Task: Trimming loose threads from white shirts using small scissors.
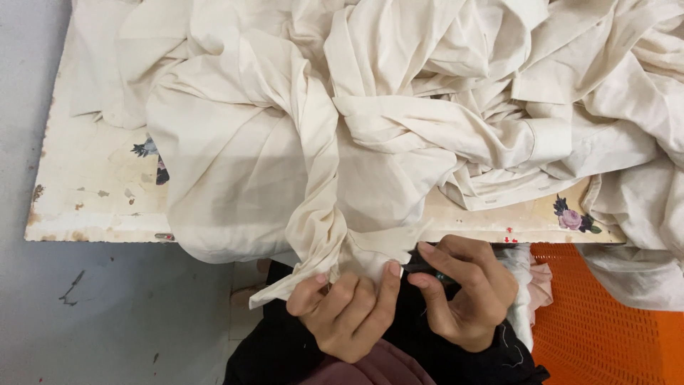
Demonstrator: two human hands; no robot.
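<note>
Two hands meet below the tabletop (92, 207) edge: left hand (349, 314) pinches the cream cloth (242, 164) hanging toward it; right hand (467, 292) grips a small dark tool (420, 267), tip pointing left at the pinched fold.

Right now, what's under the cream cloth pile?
Under the cloth pile lies a worn white table with flower decals. Only its left part and front edge show; the rest is covered. The left hand pinches a hanging fold.
</note>
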